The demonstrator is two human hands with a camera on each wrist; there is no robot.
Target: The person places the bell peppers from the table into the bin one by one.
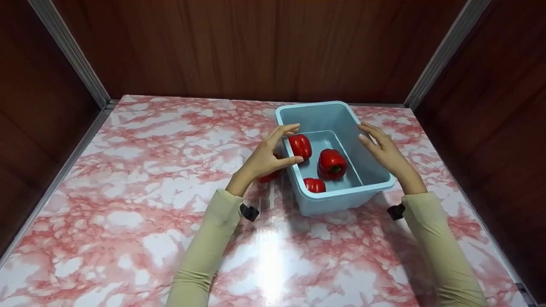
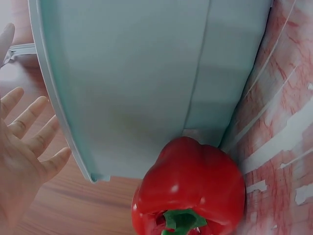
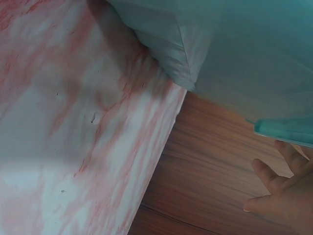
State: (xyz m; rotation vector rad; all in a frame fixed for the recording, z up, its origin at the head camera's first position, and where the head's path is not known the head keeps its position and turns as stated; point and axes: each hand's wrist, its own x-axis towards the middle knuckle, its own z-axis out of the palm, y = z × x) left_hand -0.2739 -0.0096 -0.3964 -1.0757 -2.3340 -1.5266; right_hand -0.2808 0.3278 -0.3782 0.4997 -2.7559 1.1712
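Note:
A light blue plastic bin [image 1: 337, 204] stands on the marble-patterned table and holds three red bell peppers [image 1: 332, 164], [image 1: 300, 146], [image 1: 315, 185]. A fourth red pepper [image 1: 268, 175] lies on the table against the bin's left wall, clear in the left wrist view [image 2: 190, 191]. My left hand [image 1: 273, 151] hovers open with spread fingers at the bin's left rim, above that outside pepper. At the right rim my right hand [image 1: 379, 147] is open too. Neither hand holds anything. Whether either touches the rim is unclear.
The table [image 1: 149, 192] is pink and white marble pattern, bounded by dark wood walls [image 1: 256, 47] at the back and sides with metal corner strips. The bin's outer wall [image 2: 146, 73] fills the left wrist view; the right wrist view shows its corner [image 3: 234, 49].

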